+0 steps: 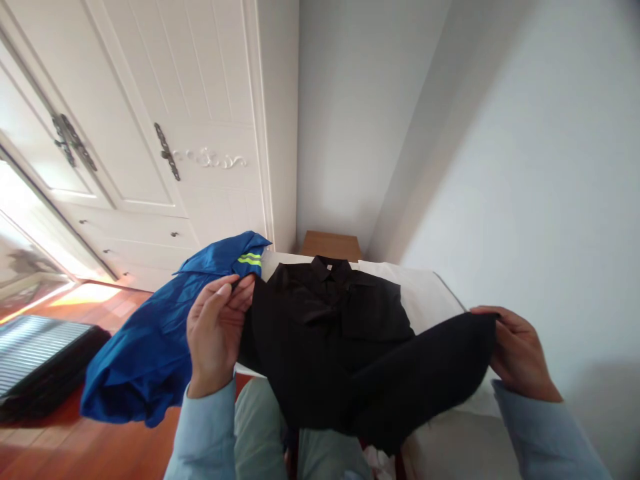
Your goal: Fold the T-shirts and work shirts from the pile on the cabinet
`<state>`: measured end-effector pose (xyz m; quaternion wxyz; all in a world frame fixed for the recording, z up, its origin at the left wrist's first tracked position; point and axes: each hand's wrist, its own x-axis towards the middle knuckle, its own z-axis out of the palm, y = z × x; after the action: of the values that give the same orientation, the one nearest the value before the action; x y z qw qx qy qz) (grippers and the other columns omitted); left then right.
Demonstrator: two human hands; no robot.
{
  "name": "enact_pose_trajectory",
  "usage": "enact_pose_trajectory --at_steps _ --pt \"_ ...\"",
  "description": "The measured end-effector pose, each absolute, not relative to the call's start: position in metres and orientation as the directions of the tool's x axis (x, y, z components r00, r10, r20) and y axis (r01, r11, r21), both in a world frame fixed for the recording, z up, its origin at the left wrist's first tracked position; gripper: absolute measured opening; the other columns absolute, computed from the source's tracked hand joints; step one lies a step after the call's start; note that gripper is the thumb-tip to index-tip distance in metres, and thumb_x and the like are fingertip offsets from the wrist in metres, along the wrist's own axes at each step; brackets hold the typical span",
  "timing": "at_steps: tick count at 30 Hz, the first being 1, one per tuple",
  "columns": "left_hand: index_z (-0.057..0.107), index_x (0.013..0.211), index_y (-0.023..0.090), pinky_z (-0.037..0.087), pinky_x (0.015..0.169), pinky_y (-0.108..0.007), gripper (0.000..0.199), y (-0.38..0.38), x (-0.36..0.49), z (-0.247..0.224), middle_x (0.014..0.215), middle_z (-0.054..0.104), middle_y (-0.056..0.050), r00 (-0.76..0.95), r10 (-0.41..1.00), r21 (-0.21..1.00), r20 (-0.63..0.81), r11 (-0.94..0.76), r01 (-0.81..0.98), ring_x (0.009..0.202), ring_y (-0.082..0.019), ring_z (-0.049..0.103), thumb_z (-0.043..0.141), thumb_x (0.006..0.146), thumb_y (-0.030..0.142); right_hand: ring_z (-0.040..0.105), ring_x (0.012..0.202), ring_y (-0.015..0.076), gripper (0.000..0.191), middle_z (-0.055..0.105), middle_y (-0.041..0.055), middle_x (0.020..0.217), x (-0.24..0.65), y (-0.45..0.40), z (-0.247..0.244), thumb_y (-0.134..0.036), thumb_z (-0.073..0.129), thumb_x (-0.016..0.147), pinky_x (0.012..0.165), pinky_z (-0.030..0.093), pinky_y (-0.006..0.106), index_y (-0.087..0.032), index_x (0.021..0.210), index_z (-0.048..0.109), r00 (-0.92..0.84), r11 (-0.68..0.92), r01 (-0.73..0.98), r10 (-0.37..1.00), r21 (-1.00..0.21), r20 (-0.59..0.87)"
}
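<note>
Across the centre and lower centre of the frame spreads a black shirt [310,360], its upper part lying on a white-covered table [425,293] and its near edge lifted. Left of centre, the left hand [217,333] pinches one side of that edge between thumb and fingers; at lower right, the right hand [520,353] has its fingers clamped on the other. The collar [331,269] points to the top of the frame, with the shirt's long axis running down from it towards the wearer. Inside the collar sits a pale label [329,267], too small to read. At left, a blue garment [150,333] bears a yellow-green and grey stripe. Upper left stands a white wardrobe [215,87], doors and drawers closed, contents hidden.
</note>
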<state>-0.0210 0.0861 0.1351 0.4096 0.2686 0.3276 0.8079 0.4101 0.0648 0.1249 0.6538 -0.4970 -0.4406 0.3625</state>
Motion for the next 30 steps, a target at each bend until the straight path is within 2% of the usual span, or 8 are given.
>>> enact_pose_trajectory --at_steps 5,8,11,14,17,22,26,30 --pt "0.062 0.097 0.016 0.054 0.095 -0.035 0.017 0.205 -0.015 0.138 0.105 0.073 -0.011 -0.449 0.892 0.740 0.053 -0.337 -0.582 0.101 -0.020 0.070 0.054 0.087 0.028 0.067 0.070 0.0127 0.045 0.070 0.0050 0.085 0.405 0.199 0.118 -0.040 0.090 0.056 0.063 0.058 0.020 -0.015 0.086 0.068 0.312 0.165 -0.166 0.944 -0.972 0.108" --pt "0.057 0.095 0.017 0.050 0.099 -0.039 0.011 0.254 -0.012 0.115 0.106 0.069 -0.013 -0.367 0.914 0.791 -0.172 -0.093 -0.604 0.101 -0.019 0.069 0.054 0.086 0.023 0.071 0.083 0.0204 0.055 0.070 0.0135 0.108 0.405 0.250 0.083 -0.032 0.088 0.055 0.067 0.061 0.027 -0.014 0.100 0.062 0.289 -0.108 -0.028 0.951 -0.994 -0.111" --pt "0.057 0.098 0.019 0.050 0.098 -0.038 0.015 0.269 -0.013 0.089 0.108 0.068 -0.011 -0.343 0.920 0.804 -0.189 -0.056 -0.592 0.103 -0.018 0.067 0.057 0.084 0.025 0.071 0.096 0.0241 0.071 0.064 0.0172 0.125 0.412 0.263 0.042 -0.037 0.085 0.058 0.077 0.063 0.032 -0.015 0.119 0.055 0.245 -0.148 0.106 0.962 -0.983 -0.118" --pt "0.063 0.103 0.019 0.049 0.098 -0.038 0.030 0.264 -0.022 0.069 0.115 0.068 -0.011 -0.288 0.955 0.913 -0.072 -0.053 -0.404 0.115 -0.023 0.063 0.066 0.079 0.037 0.068 0.108 0.0278 0.076 0.063 0.0179 0.126 0.424 0.252 0.011 -0.051 0.081 0.064 0.093 0.060 0.041 -0.015 0.125 0.053 0.141 -0.087 0.205 0.988 -0.975 -0.058" --pt "0.067 0.108 0.018 0.045 0.104 -0.043 0.045 0.254 -0.035 0.055 0.121 0.067 -0.013 -0.265 0.958 0.994 0.108 -0.108 0.016 0.119 -0.028 0.061 0.071 0.074 0.047 0.064 0.115 0.0296 0.076 0.062 0.0187 0.127 0.436 0.235 -0.007 -0.058 0.078 0.066 0.105 0.052 0.048 -0.014 0.124 0.055 0.108 -0.015 0.334 0.994 -0.942 0.022" --pt "0.064 0.122 0.016 0.034 0.118 -0.045 0.051 0.248 -0.035 0.039 0.134 0.063 -0.014 -0.014 0.940 0.739 0.341 -0.259 0.622 0.136 -0.030 0.049 0.058 0.086 0.052 0.063 0.117 0.0276 0.064 0.062 0.0138 0.130 0.437 0.222 -0.004 -0.060 0.064 0.078 0.109 0.048 0.049 -0.018 0.126 0.060 0.106 0.087 0.580 0.978 -0.810 0.181" --pt "0.054 0.138 0.015 0.030 0.121 -0.047 0.056 0.268 0.003 0.032 0.146 0.053 -0.015 0.217 0.935 0.542 0.280 -0.340 0.768 0.148 -0.029 0.032 0.048 0.095 0.051 0.061 0.120 0.0250 0.056 0.060 0.0109 0.133 0.388 0.242 0.019 -0.053 0.054 0.089 0.111 0.047 0.045 -0.018 0.132 0.059 -0.064 0.253 0.736 0.949 -0.628 0.308" --pt "0.041 0.150 0.013 0.020 0.123 -0.052 0.065 0.302 0.045 0.020 0.160 0.033 -0.015 0.416 0.898 0.376 0.146 -0.439 0.816 0.153 -0.030 0.017 0.040 0.099 0.054 0.043 0.140 0.0244 0.057 0.047 0.0108 0.149 0.325 0.283 0.026 -0.050 0.045 0.097 0.122 0.033 0.044 -0.016 0.142 0.054 -0.393 0.496 0.795 0.859 -0.349 0.327"
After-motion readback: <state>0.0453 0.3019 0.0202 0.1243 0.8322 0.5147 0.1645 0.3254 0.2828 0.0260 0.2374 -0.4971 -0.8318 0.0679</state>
